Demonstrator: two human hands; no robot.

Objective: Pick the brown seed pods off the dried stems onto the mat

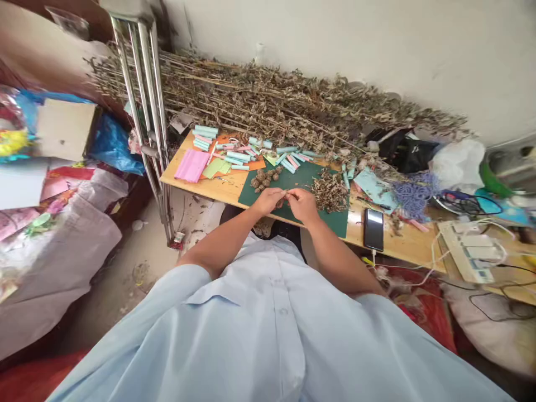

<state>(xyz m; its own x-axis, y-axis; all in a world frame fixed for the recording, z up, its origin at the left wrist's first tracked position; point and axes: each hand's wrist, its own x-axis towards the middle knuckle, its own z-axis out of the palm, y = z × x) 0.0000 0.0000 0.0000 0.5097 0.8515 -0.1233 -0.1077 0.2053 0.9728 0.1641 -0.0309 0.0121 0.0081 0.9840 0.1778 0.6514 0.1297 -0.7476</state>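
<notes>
Green mat (293, 177); 2 hands (270, 201) (302, 204) obscure brown piece (280, 204).

black phone (373, 229), white cable (374, 255) attached | metal crutches (147, 61) at left | purple cord (414, 196) near white bag (457, 164)

No text, label, brand, number or sign is legible. One small white mark, resembling a letter or a logo, is located on the black bag (408, 156) toward the rear right of the bench (226, 191); its form is too small to identify. A small red and white packet (178, 238) is located on the floor (147, 245), below the left end of the bench; any printing on it is too small to read.
</notes>
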